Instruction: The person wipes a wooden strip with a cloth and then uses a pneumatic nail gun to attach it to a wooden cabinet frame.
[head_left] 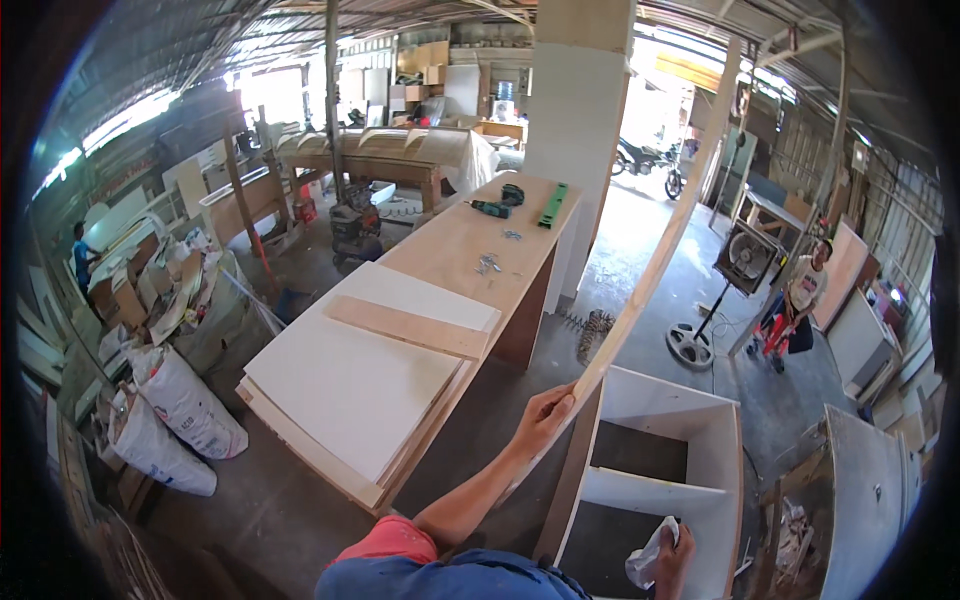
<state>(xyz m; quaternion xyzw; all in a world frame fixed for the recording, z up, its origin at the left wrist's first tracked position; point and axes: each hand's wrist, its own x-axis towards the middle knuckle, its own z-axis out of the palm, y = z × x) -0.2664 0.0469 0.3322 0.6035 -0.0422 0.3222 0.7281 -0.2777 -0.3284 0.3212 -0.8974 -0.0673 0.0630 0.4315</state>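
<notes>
My left hand (545,415) is wrapped round a long, pale wooden strip (655,265) that slants from below my forearm up toward the roof at the right. My right hand (678,558) grips a crumpled white plastic bag (645,562) over a white box-shaped cabinet (712,493), which stands on the floor with a divider across it. To the left of my hands is a workbench (415,250) bearing a stack of white panels (340,370). A narrow wooden board (405,326) lies on the top panel.
On the bench's far end are a cordless drill (492,208), a green level (553,205) and scattered metal hardware (488,263). White sacks (190,405) stand at left. A pedestal fan (745,250) and a person (803,285) are at right. A tall white panel (573,130) stands behind the bench.
</notes>
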